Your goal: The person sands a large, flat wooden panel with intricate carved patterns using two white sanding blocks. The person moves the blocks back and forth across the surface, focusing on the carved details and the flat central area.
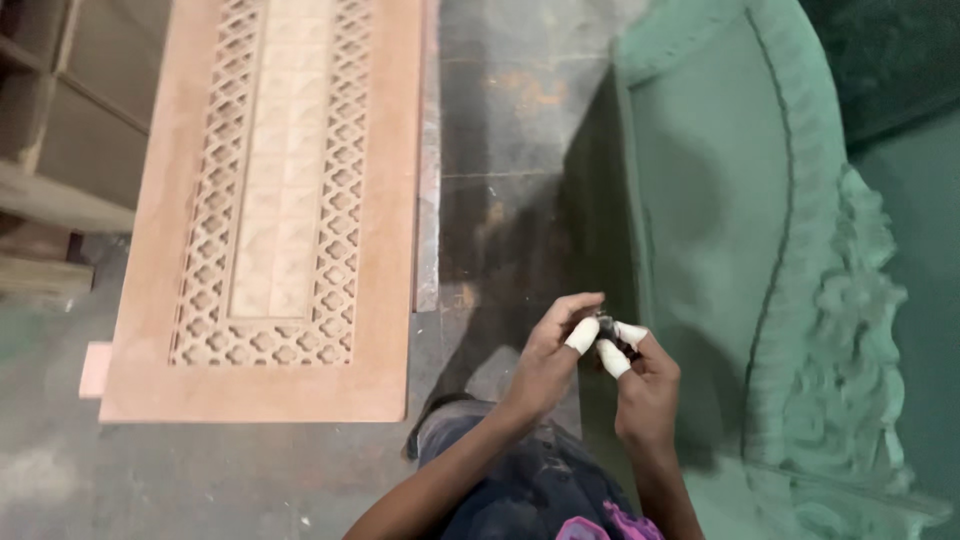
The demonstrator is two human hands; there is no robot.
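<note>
PLACE: you are standing in a carving workshop | SIGN 1: a long reddish-tan slab with a pierced lattice pattern point(270, 200) lies flat on the dusty, stained grey floor point(500, 150) | SIGN 2: a large green-tinted panel with carved scrollwork along its edge point(770, 250) lies beside you | SIGN 3: rough wooden shelving point(60, 120) at your far left.

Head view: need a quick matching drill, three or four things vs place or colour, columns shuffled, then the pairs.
Things:
1. lattice panel
2. carved piece
3. small dark object
4. wooden shelving

Place or colour:
A. green, to the right
B. pinched between the left hand and right hand
C. far left edge
D. pinkish, flat on the floor at left

Pairs: 1-D, 2-A, 3-B, 4-C
</note>
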